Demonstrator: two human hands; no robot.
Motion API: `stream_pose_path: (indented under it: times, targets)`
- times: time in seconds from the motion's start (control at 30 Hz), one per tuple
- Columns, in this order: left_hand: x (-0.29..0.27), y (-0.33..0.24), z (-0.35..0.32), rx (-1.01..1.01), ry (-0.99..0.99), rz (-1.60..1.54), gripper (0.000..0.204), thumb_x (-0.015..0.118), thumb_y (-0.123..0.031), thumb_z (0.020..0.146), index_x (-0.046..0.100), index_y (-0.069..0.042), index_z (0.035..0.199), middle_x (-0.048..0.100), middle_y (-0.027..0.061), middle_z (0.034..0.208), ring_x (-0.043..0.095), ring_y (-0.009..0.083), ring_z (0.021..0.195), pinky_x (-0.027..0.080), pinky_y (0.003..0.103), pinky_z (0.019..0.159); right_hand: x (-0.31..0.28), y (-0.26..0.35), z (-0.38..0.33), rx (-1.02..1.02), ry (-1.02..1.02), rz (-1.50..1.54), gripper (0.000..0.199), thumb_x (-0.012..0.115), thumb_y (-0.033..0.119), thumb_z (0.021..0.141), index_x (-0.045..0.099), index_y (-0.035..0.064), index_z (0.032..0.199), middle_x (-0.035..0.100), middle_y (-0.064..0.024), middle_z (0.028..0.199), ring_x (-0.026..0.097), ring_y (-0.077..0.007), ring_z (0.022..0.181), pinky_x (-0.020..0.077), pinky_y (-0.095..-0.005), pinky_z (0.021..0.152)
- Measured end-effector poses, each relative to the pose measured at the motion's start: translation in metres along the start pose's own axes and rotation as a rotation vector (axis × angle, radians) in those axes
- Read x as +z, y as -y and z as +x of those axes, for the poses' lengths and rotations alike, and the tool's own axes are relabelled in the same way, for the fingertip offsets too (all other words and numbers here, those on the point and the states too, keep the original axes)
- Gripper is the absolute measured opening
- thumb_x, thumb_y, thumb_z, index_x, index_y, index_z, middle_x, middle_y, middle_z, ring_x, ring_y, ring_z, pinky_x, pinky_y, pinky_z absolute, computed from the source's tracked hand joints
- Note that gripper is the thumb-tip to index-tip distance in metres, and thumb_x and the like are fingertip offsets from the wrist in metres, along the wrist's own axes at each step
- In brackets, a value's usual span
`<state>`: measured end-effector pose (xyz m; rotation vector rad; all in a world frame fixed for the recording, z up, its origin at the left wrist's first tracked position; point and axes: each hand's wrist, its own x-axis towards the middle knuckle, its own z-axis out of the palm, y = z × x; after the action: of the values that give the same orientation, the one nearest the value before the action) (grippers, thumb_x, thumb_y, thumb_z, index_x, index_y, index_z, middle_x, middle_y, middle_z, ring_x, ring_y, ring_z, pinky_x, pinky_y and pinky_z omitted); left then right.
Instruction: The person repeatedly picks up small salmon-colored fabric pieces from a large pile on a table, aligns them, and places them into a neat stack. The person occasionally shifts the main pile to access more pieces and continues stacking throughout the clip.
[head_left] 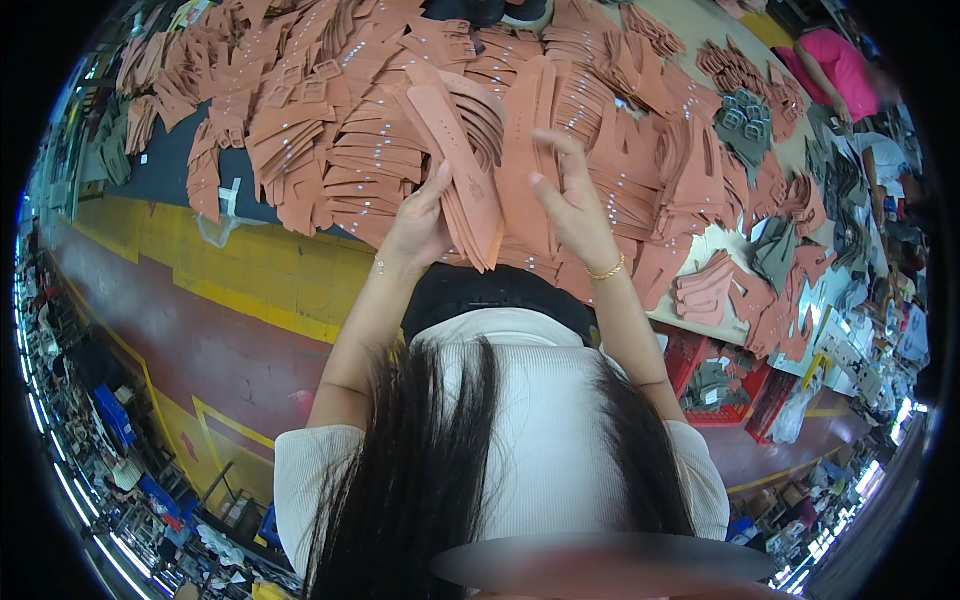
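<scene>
My left hand (pixel 420 222) is closed on a small stack of pinkish-brown strap pieces (pixel 458 175), its thumb lying on the top one. The stack is tilted, its lower end toward me, and small holes show along the top piece. Just to the right stands another long strap piece (pixel 524 150) of the same colour, with a slot and holes near its far end. Beside that piece is my right hand (pixel 572 198), its fingers apart and slightly bent. The fingertips overlap the piece's right edge, and I cannot tell whether they touch it.
Heaps of similar brown pieces (pixel 375 160) cover the table, some with buckles. Dark green pieces (pixel 745 125) lie at the right. Red crates (pixel 715 385) stand below the table's right side. A person in a pink top (pixel 840 75) is at the far right.
</scene>
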<state>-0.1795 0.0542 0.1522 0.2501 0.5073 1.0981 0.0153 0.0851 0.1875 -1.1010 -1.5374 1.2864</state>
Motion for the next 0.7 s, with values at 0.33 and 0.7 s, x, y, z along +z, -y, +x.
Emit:
stream_pose_path:
  times: [0.33, 0.7]
  targets:
    - [0.01, 0.002, 0.005, -0.024, -0.001, 0.132, 0.052, 0.041, -0.032, 0.1, 0.025, -0.01, 0.143, 0.042, 0.0094, 0.136, 0.045, 0.0205, 0.122, 0.039, 0.038, 0.102, 0.01, 0.008, -0.006, 0.088, -0.023, -0.308, 0.04, 0.069, 0.018, 0.077, 0.051, 0.0009, 0.109, 0.056, -0.0139, 0.108, 0.055, -0.026, 0.103, 0.0421, -0.0342, 0.091]
    - [-0.006, -0.013, 0.007, -0.076, 0.0, -0.046, 0.06, 0.048, -0.033, 0.088, 0.034, 0.0, 0.137, 0.043, 0.0184, 0.137, 0.048, 0.0361, 0.121, 0.04, 0.056, 0.099, -0.049, -0.006, -0.005, 0.191, -0.106, 0.44, 0.07, 0.055, -0.004, 0.075, 0.027, 0.0105, 0.137, 0.039, -0.011, 0.133, 0.045, -0.0179, 0.119, 0.0388, -0.0309, 0.099]
